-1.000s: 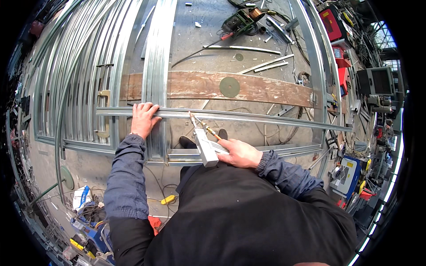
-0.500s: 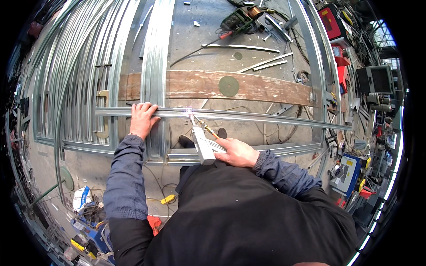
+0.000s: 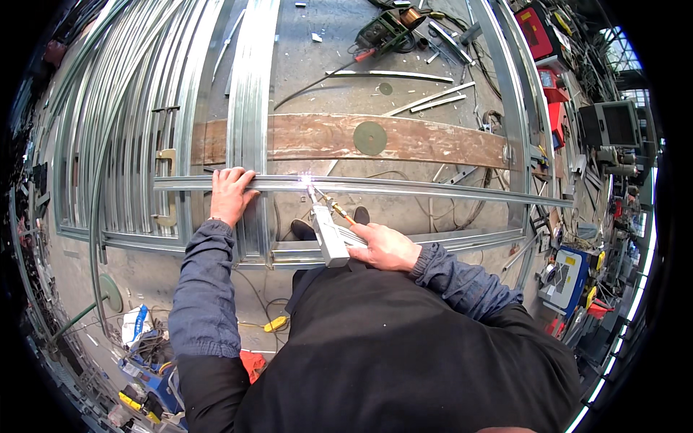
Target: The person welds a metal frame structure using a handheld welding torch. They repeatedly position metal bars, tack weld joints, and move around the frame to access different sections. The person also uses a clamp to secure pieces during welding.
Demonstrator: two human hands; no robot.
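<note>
A long thin metal bar (image 3: pixel 404 187) lies crosswise over the wider metal rails of a frame. My left hand (image 3: pixel 232 195) grips it where it crosses a wide upright rail (image 3: pixel 251 79), fingers over its far edge. In my right hand (image 3: pixel 388 247) is a welding torch (image 3: pixel 338 209) with a brass-coloured neck. Alongside the torch is a pale grey box-shaped piece (image 3: pixel 330 237), whose join to it I cannot make out. A bright violet-white spark (image 3: pixel 306 178) glows on the bar at the tip, right of my left hand. The palm side of my right hand is hidden.
A rusty brown plank (image 3: pixel 310 137) bearing a green disc (image 3: pixel 370 138) spans the frame beyond the bar. Farther off stands a wire feeder (image 3: pixel 386 32) with cables. Many metal rails (image 3: pixel 123 108) fill the left. A clamp (image 3: pixel 166 187) sits near the bar's left end. Cables trail behind me.
The spark at the torch tip looks larger and brighter. Both hands and the bar stay nearly in place; the view has shifted very slightly.
</note>
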